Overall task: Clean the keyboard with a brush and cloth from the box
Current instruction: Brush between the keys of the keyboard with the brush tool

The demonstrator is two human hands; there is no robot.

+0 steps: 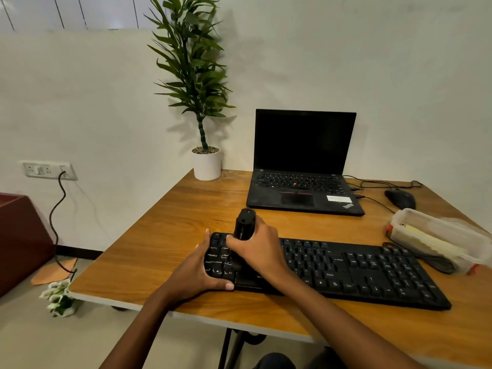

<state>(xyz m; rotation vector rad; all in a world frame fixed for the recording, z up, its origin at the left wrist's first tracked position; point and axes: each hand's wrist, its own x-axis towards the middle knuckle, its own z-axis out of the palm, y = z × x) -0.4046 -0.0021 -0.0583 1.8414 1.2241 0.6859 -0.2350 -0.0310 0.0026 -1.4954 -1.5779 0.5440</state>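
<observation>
One keyboard (372, 270), two hands — left hand (202, 272) gripping its end; right hand (259, 249) clutching one black brush (243, 225), one box (436, 235) nearby

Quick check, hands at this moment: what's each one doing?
Left hand: grips the left end of the keyboard.
Right hand: holds the black brush, upright on the keys.

Black keyboard (372, 270) lies flat on the surface (165, 235), chunky black brush (243, 225) upright over its left keys, clear plastic box (436, 235) just behind its right end.
</observation>
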